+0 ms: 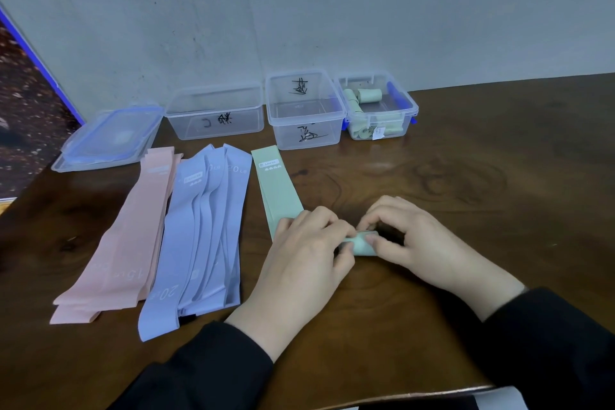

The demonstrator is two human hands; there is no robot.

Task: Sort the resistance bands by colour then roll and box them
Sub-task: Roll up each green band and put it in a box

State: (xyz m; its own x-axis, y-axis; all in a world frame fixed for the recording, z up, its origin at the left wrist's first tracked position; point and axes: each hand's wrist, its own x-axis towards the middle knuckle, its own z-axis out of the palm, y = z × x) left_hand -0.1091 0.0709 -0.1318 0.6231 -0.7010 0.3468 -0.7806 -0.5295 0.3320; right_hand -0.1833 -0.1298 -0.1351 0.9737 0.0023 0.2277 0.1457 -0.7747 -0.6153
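Green band roll (361,246) at centre of worktop (466,176), small and tight, pinched from both sides. Left hand (306,253) with fingers curled, grip narrow on left end of roll; right hand (409,236) likewise, thumb and fingertips (372,238) closed on right end. Second green band (276,186) lying flat, just left of the hands, near end hidden under left hand, far end pointing toward the boxes, printed label visible near far end. Blue bands (203,236) in a fanned overlapping pile further left, "20 LB" legible on several. Pink bands (129,236) stacked beside the blue pile, at the outer left. Three clear boxes in a row at far edge of worktop against the wall: left box (216,113) and middle box (304,106), each bearing black handwritten marks, no contents seen; right box (377,106) holding several rolled green bands, blue clips at its sides. Clear lids (109,140) with blue trim stacked at far left of the row. Black sleeves on both forearms
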